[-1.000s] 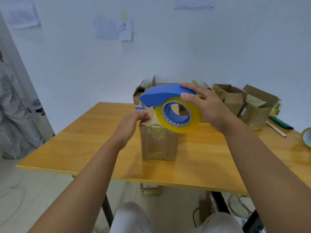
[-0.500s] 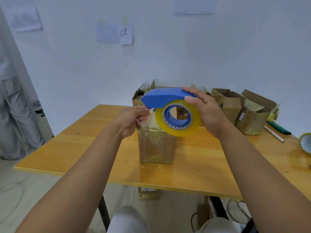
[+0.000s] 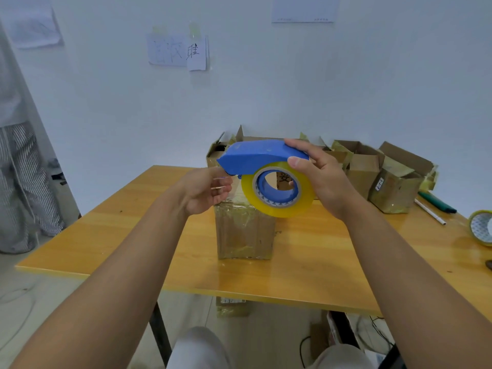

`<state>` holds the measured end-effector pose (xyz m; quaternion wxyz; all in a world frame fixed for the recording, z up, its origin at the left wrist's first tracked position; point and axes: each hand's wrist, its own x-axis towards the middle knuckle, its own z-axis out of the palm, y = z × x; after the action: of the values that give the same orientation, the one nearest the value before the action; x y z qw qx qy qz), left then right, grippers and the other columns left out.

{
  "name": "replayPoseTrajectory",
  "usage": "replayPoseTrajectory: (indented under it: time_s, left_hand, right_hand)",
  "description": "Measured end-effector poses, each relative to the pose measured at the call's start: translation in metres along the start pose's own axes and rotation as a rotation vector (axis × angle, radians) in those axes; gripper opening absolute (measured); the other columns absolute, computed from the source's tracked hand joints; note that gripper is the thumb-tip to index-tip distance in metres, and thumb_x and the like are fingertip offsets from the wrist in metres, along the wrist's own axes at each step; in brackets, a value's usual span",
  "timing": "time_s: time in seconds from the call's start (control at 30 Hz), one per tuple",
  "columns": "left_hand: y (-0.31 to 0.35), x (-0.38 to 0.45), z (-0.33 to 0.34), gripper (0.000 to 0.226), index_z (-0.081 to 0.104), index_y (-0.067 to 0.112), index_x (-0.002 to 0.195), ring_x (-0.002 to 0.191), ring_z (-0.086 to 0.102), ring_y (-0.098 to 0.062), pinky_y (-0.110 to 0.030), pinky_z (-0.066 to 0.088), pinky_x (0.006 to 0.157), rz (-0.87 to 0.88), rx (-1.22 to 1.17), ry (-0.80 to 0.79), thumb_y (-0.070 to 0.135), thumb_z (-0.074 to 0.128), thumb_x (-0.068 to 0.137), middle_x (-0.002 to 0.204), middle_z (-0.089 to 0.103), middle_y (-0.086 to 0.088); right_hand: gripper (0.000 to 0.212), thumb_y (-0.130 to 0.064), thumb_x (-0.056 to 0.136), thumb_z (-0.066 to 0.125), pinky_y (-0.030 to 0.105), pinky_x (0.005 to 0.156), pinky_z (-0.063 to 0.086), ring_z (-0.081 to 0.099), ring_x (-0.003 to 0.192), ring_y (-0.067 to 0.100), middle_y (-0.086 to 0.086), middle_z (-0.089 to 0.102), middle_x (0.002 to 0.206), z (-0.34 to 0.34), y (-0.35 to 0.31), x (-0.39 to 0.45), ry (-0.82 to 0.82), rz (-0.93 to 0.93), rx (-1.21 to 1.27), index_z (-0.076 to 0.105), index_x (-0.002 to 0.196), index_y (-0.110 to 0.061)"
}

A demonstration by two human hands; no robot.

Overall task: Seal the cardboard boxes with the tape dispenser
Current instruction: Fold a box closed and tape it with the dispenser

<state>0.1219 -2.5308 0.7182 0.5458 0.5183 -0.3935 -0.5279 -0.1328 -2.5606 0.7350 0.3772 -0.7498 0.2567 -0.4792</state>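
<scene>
A: Right hand point(image 3: 323, 182) grips the tape dispenser point(image 3: 266, 174), raised above the box point(image 3: 245, 230) mid-tabletop point(image 3: 106, 235).
B: Left hand point(image 3: 205, 191)?
A: Off the box top since a second ago, fingers curled at the dispenser's front. Probably pinching the tape end; can't confirm.
B: So pull-out next, then seam.

A yellow wooden table point(image 3: 106, 235) stands against a pale wall point(image 3: 346, 89) with taped papers point(image 3: 183, 53)
</scene>
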Motion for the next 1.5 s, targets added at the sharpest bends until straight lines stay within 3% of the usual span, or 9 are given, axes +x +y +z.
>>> replayPoseTrajectory:
  time_s: [0.07,0.17,0.37,0.5,0.67,1.0,1.23,1.37,1.5]
  left_hand:
    - [0.000,0.000,0.002,0.020,0.068,0.008,0.110,0.079,0.063,-0.018,-0.025,0.057,0.067,0.026,0.011,0.016,0.017,0.065,0.093,0.091,0.062,-0.007]
    - [0.002,-0.002,0.006,0.006,0.066,0.006,0.093,0.064,0.059,-0.012,-0.021,0.054,0.060,0.082,0.079,0.067,0.007,0.061,0.094,0.076,0.059,-0.005]
    - [0.020,-0.005,-0.006,0.020,0.062,0.004,0.078,0.056,0.051,-0.014,-0.020,0.049,0.052,0.186,0.166,0.162,-0.009,0.052,0.089,0.064,0.057,-0.007]
    - [0.015,-0.007,-0.020,0.019,0.060,0.008,0.079,0.057,0.048,-0.013,-0.020,0.049,0.053,0.176,0.118,0.210,0.004,0.056,0.097,0.066,0.053,-0.005]
    - [-0.004,-0.006,-0.030,0.014,0.062,0.010,0.084,0.058,0.052,-0.010,-0.020,0.051,0.055,0.074,0.140,0.180,0.010,0.059,0.097,0.065,0.057,-0.002]
    - [-0.032,-0.009,-0.027,0.012,0.063,0.008,0.081,0.052,0.055,-0.010,-0.020,0.049,0.048,0.018,0.167,0.209,0.011,0.069,0.091,0.064,0.058,-0.004]
    - [-0.037,-0.010,-0.022,0.017,0.062,0.006,0.081,0.050,0.055,-0.011,-0.022,0.051,0.050,0.009,0.310,0.217,0.017,0.073,0.089,0.057,0.061,-0.001]
    - [-0.032,-0.011,-0.026,0.024,0.068,0.005,0.093,0.055,0.063,-0.015,-0.026,0.053,0.053,-0.064,0.440,0.215,0.029,0.070,0.091,0.063,0.066,-0.002]
    - [-0.024,-0.007,-0.020,0.047,0.059,0.001,0.100,0.052,0.068,-0.017,-0.026,0.053,0.047,-0.110,0.718,0.251,0.047,0.063,0.093,0.071,0.072,-0.008]
  right_hand:
    - [0.035,-0.040,0.090,0.062,0.012,0.085,0.049,0.059,0.111,-0.006,-0.032,0.060,0.119,0.001,0.000,-0.001,-0.001,-0.011,-0.007,0.062,0.125,-0.043]
    - [0.032,-0.032,0.095,0.064,0.016,0.091,0.050,0.059,0.112,-0.004,-0.030,0.060,0.122,0.003,0.000,-0.001,0.000,-0.023,-0.019,0.061,0.126,-0.041]
    - [0.034,-0.035,0.090,0.068,0.032,0.096,0.053,0.064,0.111,0.009,-0.018,0.063,0.123,-0.001,-0.013,0.005,-0.010,-0.025,-0.067,0.066,0.123,-0.037]
    - [0.026,-0.028,0.092,0.070,0.037,0.093,0.056,0.067,0.107,0.014,-0.010,0.067,0.122,-0.016,-0.019,0.005,-0.010,-0.022,-0.069,0.069,0.115,-0.040]
    - [0.023,-0.034,0.090,0.072,0.022,0.087,0.055,0.065,0.106,0.002,-0.021,0.068,0.117,-0.041,-0.022,-0.001,-0.059,-0.006,-0.157,0.072,0.111,-0.043]
    - [0.022,-0.035,0.082,0.073,0.008,0.077,0.049,0.064,0.101,-0.005,-0.028,0.068,0.109,-0.042,-0.005,-0.004,-0.110,0.067,-0.149,0.075,0.103,-0.044]
    - [0.022,-0.036,0.081,0.071,0.018,0.083,0.051,0.065,0.100,0.003,-0.021,0.069,0.108,-0.044,0.002,-0.007,-0.116,0.095,-0.165,0.074,0.102,-0.041]
    - [0.032,-0.040,0.077,0.067,0.027,0.089,0.052,0.065,0.102,0.008,-0.014,0.068,0.113,-0.040,0.005,-0.008,-0.096,0.106,-0.157,0.074,0.108,-0.034]
    - [0.023,-0.026,0.088,0.072,0.026,0.085,0.050,0.066,0.101,0.009,-0.011,0.067,0.115,-0.042,0.009,-0.010,-0.097,0.100,-0.141,0.073,0.111,-0.030]
